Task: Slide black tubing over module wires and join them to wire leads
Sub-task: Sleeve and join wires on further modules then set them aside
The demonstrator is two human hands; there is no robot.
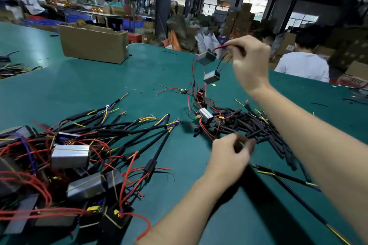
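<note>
Above the green table [83, 85], right hand [250, 61] pinches module wires [220, 46]; left hand [229, 159], blurred, seemingly pinches black tubing [238, 146].

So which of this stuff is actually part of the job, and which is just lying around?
Part of the job:
- right hand holding wires with two modules hanging
- left hand at the black tubing pile
- wire leads

Lying about:
- cardboard box
- wire scrap on the green table

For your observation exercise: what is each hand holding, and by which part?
The right hand pinches the red and black wires, so two modules dangle below. The left hand has fingers curled over something dark; blur hides what.
</note>
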